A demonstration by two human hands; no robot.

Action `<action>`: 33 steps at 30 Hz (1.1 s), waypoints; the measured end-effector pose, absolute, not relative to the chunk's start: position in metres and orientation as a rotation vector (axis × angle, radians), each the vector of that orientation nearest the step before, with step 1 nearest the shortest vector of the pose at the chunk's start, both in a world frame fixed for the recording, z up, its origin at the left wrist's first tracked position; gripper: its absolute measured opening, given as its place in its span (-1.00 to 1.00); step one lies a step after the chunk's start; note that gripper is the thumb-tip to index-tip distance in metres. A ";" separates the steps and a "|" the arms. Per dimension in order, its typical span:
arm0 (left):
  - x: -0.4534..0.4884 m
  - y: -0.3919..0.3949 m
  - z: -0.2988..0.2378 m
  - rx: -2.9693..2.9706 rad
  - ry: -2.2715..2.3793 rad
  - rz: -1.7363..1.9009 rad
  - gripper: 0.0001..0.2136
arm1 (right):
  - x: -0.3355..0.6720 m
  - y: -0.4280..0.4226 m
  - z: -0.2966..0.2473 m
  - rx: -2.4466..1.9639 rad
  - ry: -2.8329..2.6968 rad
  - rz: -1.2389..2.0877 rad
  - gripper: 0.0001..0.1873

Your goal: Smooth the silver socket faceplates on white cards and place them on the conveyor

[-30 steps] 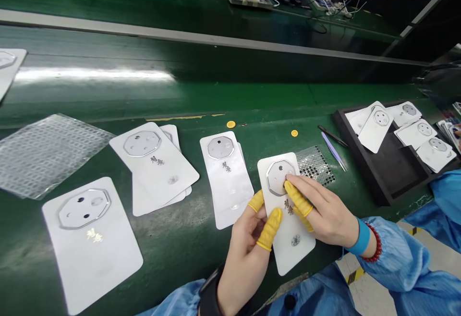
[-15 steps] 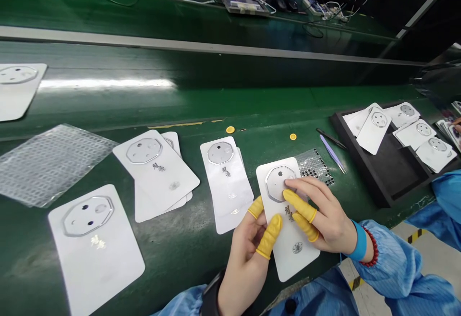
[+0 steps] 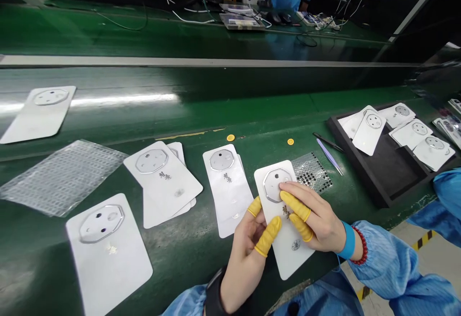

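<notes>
A white phone back cover (image 3: 288,261) with an octagonal camera ring (image 3: 271,180), dark characters and a round emblem is tilted between my hands. My left hand (image 3: 248,246) grips its left edge, yellow finger cots on the thumb and a fingertip, the thumb lying over the face. My right hand (image 3: 311,212) comes from the right with its fingers close together. A bare fingertip and a yellow-cotted one press at the ring's lower right; another cotted digit lies lower on the cover. Anything tiny beneath the fingertips is hidden. Beyond, a clear sheet of small black dots (image 3: 312,174) lies partly covered.
To the left are stacked covers (image 3: 230,205), more overlapping covers (image 3: 163,210), a larger cover (image 3: 115,268) and a bubbled plastic sheet (image 3: 68,176). Purple tweezers (image 3: 329,155) lie beside a black tray (image 3: 399,176) holding several covers. A co-worker's blue sleeve (image 3: 444,205) shows at right.
The view has shifted a little, bringing more of the far-left cover into sight. My hands keep their hold, with the right fingertips still against the camera ring.
</notes>
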State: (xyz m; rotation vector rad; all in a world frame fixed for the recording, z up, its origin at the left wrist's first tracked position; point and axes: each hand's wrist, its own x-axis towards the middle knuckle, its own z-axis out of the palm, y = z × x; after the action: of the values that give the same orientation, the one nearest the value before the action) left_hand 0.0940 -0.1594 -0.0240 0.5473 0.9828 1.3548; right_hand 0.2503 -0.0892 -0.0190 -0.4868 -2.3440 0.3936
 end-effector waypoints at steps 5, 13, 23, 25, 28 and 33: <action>0.093 -0.148 -0.027 0.521 0.972 1.297 -0.71 | 0.249 -0.086 -0.023 -0.507 -2.343 0.462 -0.54; 0.098 -0.151 -0.022 0.511 1.025 1.325 -0.72 | 0.247 -0.090 -0.023 -0.474 -2.388 0.398 -0.47; 0.100 -0.153 -0.019 0.552 1.043 1.323 -0.74 | 0.248 -0.090 -0.031 -0.501 -2.364 0.484 -0.46; 0.098 -0.151 -0.018 0.579 1.050 1.344 -0.75 | 0.247 -0.091 -0.031 -0.487 -2.355 0.460 -0.47; 0.096 -0.150 -0.015 0.606 1.036 1.364 -0.76 | 0.247 -0.092 -0.029 -0.501 -2.279 0.499 -0.49; 0.096 -0.153 -0.011 0.633 1.058 1.374 -0.75 | 0.241 -0.093 -0.021 -0.625 -1.984 0.561 -0.59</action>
State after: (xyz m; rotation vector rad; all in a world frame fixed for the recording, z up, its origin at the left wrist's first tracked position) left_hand 0.0958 -0.1534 -0.0115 0.6331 1.0584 1.3743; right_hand 0.2414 -0.0926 -0.0206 -0.6247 -1.9843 0.5610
